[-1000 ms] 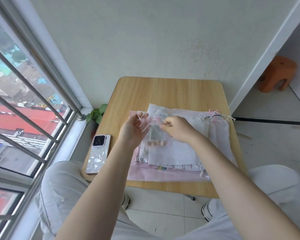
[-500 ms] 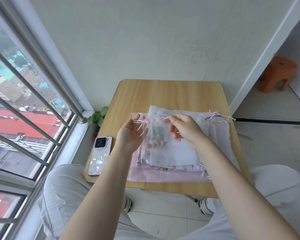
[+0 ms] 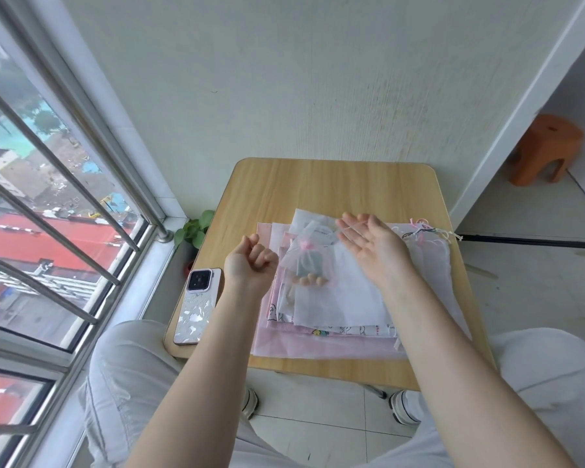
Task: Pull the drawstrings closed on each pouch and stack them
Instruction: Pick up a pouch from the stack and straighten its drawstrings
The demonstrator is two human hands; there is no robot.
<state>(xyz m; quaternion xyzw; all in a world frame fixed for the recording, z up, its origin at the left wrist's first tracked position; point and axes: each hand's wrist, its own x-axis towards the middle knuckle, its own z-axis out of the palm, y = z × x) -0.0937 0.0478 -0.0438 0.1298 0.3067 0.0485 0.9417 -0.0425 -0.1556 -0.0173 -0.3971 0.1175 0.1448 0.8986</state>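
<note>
Sheer cloth on matt wood, with gloss only at the phone and rails

The small pouch (image 3: pixel 305 261) is thin, see-through gauze gathered at a pink drawstring (image 3: pixel 305 245), so the things inside show through it (what they are made of cannot be told). It lies on a stack of pouches (image 3: pixel 338 298) of soft cloth: white translucent mesh on top, printed cotton-like fabric under it, pale pink netting lowest. The table (image 3: pixel 318 187) has a smooth, matt, light wood-grain top. To the left, the phone (image 3: pixel 196 304) wears a glossy, pearly case. The window bars (image 3: pixel 58 217) are shiny metal. The far wall (image 3: pixel 318 79) looks matt and faintly streaked; the floor tiles (image 3: pixel 318 430) are smooth.
</note>
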